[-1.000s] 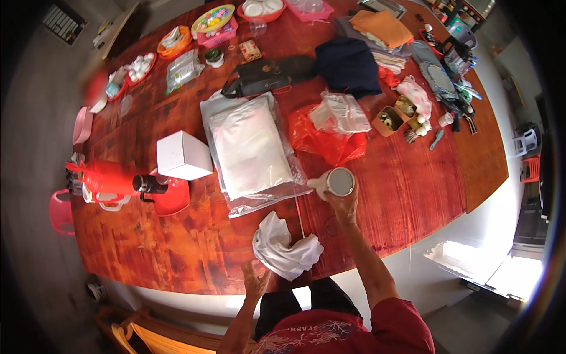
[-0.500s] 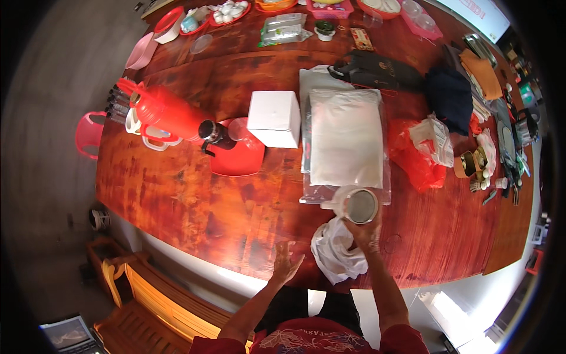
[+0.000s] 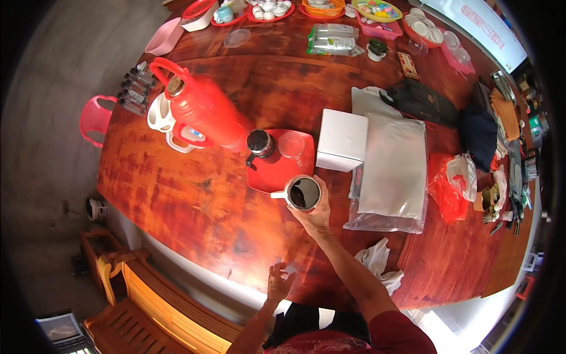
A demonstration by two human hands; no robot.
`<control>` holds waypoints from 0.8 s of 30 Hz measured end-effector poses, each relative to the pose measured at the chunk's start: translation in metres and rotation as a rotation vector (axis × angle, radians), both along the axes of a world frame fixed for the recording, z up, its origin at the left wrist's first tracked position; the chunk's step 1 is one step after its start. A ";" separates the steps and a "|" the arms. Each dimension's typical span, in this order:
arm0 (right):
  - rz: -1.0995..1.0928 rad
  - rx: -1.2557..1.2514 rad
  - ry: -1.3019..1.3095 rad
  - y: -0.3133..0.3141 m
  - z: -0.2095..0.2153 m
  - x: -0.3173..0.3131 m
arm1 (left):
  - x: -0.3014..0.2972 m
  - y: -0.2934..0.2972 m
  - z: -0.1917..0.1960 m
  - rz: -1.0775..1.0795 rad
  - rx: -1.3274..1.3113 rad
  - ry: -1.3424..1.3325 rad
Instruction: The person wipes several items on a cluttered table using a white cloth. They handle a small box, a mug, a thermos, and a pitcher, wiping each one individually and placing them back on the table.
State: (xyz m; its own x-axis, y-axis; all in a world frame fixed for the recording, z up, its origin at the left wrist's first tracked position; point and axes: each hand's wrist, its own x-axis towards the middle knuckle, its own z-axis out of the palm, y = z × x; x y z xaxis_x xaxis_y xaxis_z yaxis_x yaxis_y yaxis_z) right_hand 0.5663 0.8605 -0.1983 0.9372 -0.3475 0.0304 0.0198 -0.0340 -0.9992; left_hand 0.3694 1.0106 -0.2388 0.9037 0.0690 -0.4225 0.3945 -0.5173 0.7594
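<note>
I see my right hand (image 3: pixel 316 213) wrapped around a cup (image 3: pixel 303 193) at the red tray (image 3: pixel 277 171) edge, left hand (image 3: pixel 279 282) open and empty, bare table (image 3: pixel 194 206) on its left.

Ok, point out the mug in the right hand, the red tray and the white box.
mug (image 3: pixel 304 193), head view, on the dark liquid inside it.
red tray (image 3: pixel 272 174), head view, on its bare bottom.
white box (image 3: pixel 342 140), head view, on its top face.
right hand (image 3: pixel 315 213), head view, on its back.

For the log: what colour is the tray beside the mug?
Red tray, seen in the head view.
</note>
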 end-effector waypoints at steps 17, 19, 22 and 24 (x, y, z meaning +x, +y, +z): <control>-0.224 -0.154 0.068 0.073 -0.051 0.054 | -0.003 0.041 -0.002 0.215 -0.151 0.168; -0.202 -0.214 0.014 0.071 -0.047 0.058 | 0.006 0.037 0.003 0.215 -0.165 0.182; -0.206 -0.276 -0.055 0.066 -0.044 0.062 | 0.016 0.035 0.002 0.170 -0.164 0.137; -0.240 -0.294 -0.079 0.062 -0.044 0.062 | 0.020 0.033 -0.001 0.181 -0.186 0.172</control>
State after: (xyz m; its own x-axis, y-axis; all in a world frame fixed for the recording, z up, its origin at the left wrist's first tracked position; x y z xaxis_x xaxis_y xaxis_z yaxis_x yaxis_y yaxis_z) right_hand 0.6281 0.9227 -0.2422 0.8210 -0.5226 0.2300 0.0528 -0.3316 -0.9419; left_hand 0.3897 1.0431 -0.2397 0.7977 0.1294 -0.5890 0.5989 -0.2850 0.7484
